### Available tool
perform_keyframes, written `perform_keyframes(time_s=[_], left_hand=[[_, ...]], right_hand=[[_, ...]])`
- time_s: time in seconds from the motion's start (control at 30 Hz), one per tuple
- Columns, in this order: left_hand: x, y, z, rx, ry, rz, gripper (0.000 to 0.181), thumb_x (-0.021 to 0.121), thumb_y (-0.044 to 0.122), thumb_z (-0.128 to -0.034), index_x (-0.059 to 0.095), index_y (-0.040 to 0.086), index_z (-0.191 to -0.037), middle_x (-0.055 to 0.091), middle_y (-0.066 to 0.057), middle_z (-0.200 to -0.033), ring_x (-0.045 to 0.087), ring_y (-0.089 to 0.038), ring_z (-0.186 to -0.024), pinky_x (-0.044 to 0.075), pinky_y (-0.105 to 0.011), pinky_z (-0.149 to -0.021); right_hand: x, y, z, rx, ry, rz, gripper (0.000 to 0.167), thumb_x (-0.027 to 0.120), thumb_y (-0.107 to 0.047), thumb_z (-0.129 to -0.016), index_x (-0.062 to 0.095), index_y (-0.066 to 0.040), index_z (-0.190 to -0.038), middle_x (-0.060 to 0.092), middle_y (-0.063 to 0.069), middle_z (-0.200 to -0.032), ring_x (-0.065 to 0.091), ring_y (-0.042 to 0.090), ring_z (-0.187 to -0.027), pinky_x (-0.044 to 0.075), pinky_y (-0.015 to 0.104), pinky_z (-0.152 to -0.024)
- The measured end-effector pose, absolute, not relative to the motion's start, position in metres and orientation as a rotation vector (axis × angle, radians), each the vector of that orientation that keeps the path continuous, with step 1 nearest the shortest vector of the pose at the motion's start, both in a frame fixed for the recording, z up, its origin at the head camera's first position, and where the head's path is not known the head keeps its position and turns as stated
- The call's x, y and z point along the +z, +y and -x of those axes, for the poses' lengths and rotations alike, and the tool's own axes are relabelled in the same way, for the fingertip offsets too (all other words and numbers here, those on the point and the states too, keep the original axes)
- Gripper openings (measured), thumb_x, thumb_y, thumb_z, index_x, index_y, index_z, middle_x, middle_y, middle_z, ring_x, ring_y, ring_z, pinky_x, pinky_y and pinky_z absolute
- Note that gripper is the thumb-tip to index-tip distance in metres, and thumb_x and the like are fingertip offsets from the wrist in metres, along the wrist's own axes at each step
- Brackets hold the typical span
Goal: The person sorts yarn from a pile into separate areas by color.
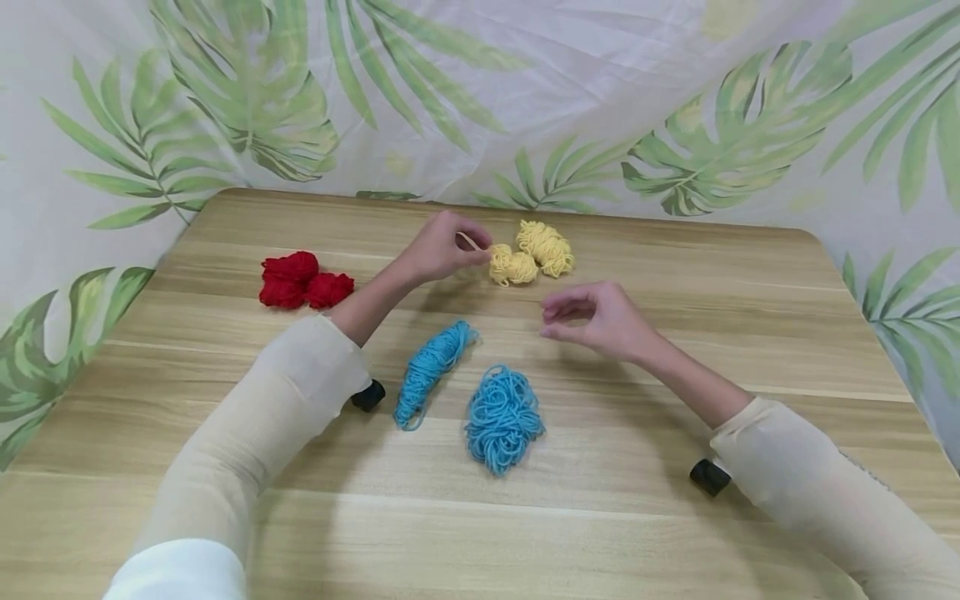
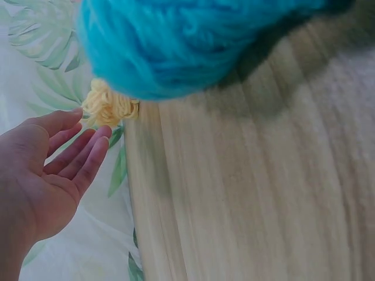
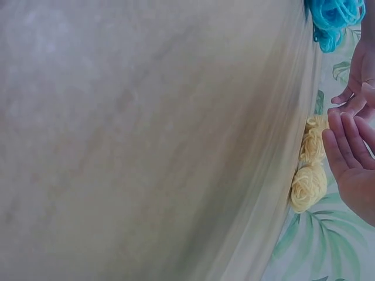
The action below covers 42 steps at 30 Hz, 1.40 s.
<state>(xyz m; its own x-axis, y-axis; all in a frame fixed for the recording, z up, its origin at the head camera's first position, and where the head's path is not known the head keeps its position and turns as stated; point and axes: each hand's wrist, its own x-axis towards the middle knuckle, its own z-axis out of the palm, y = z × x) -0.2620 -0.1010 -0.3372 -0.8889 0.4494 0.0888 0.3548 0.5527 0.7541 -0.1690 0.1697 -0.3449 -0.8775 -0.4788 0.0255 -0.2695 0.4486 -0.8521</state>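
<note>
Two pale yellow yarn bundles lie side by side near the table's back edge: a small lumpy yarn bundle [image 1: 513, 267] and a longer yarn skein [image 1: 546, 248]. My left hand [image 1: 447, 247] is at the left side of the small one, fingertips at its edge. In the left wrist view, thumb and fingers stand apart beside yellow yarn [image 2: 105, 104]; contact is unclear. My right hand [image 1: 600, 321] hovers in front of the yellow yarn, fingers loosely bent, holding nothing. Nearer lie a long twisted blue yarn skein [image 1: 433, 371] and a rounder blue yarn bundle [image 1: 504, 419].
Red yarn bundles [image 1: 303, 282] sit together at the left, beyond my left forearm. The wooden table [image 1: 600, 533] ends at a leaf-print cloth [image 1: 570, 100] behind. A black wrist-worn piece [image 1: 368, 395] shows under the left sleeve, another black piece [image 1: 709, 477] under the right.
</note>
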Motion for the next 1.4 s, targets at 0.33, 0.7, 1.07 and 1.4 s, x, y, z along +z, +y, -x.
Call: perform_keyframes(time_s=[0.33, 0.7, 1.07, 1.4], left_hand=[[-0.334, -0.111, 0.249, 1.247, 2.670, -0.773, 0.012, 0.075, 0.003, -0.0937, 0.076, -0.006, -0.102, 0.074, -0.018, -0.097, 0.072, -0.031, -0.088, 0.057, -0.033, -0.078], [-0.332, -0.121, 0.235, 1.208, 2.631, -0.835, 0.017, 0.074, 0.001, -0.0934, 0.075, -0.011, -0.107, 0.075, -0.021, -0.101, 0.073, -0.033, -0.091, 0.061, -0.042, -0.085], [-0.339, -0.124, 0.218, 1.149, 2.588, -0.855, 0.018, 0.074, -0.002, -0.0928, 0.074, -0.011, -0.108, 0.076, -0.022, -0.101, 0.073, -0.033, -0.091, 0.061, -0.044, -0.087], [-0.337, -0.125, 0.213, 1.125, 2.596, -0.825, 0.019, 0.074, 0.002, -0.0937, 0.075, -0.009, -0.109, 0.076, -0.019, -0.101, 0.072, -0.031, -0.091, 0.060, -0.043, -0.085]], right_hand=[[-0.347, 0.165, 0.159, -1.392, 2.406, 0.773, 0.042, 0.085, -0.002, -0.083, 0.070, 0.012, -0.119, 0.075, 0.022, -0.108, 0.072, 0.034, -0.100, 0.058, 0.044, -0.094], [-0.350, 0.157, 0.149, -1.302, 2.330, 0.970, 0.048, 0.089, -0.007, -0.081, 0.069, 0.010, -0.121, 0.074, 0.021, -0.113, 0.072, 0.032, -0.105, 0.058, 0.042, -0.096], [-0.351, 0.146, 0.138, -1.255, 2.211, 1.038, 0.045, 0.087, -0.008, -0.084, 0.070, 0.008, -0.122, 0.073, 0.016, -0.118, 0.071, 0.028, -0.110, 0.057, 0.036, -0.097], [-0.350, 0.142, 0.135, -1.191, 2.140, 1.105, 0.049, 0.085, -0.005, -0.084, 0.066, 0.005, -0.128, 0.072, 0.015, -0.120, 0.069, 0.023, -0.103, 0.060, 0.033, -0.088]])
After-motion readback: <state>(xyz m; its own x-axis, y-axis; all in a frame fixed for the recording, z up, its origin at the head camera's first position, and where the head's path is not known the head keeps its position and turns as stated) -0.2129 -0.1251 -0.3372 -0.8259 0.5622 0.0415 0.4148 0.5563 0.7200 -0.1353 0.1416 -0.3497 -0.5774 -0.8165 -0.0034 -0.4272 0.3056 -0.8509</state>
